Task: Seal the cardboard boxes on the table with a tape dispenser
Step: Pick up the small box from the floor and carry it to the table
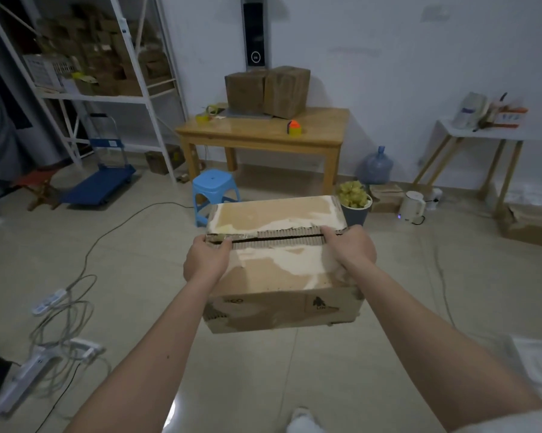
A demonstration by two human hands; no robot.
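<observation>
The room was a dim storeroom with a tiled floor, a white wall and metal shelving [85, 57] stacked with cartons on the left. A wooden table [263, 132] stood against the far wall and carried two closed boxes [268, 90] side by side, a yellow tape roll [204, 116] near its left edge and a small orange-and-yellow object [293, 128] near its front. It could not be told whether either of these was the tape dispenser. A blue stool [213, 190] stood between the table and the person.

The carried box [279, 264] was held in mid-air over the floor, well apart from the table. Its top flaps were closed but unsealed, with a dark gap along the seam and torn paper on the surface.

Risks, as judged from here:
- The flaps could spring open in transit, since only the hands restrained them.
- The worn cardboard could tear at the grip points.
- Loose cables [63, 323] on the floor and the stool could trip the person.

Both arms were extended forward. The left hand [205, 259] gripped the left end of the seam, fingers curled over the flap edge. The right hand [351, 250] gripped the right end likewise.
</observation>
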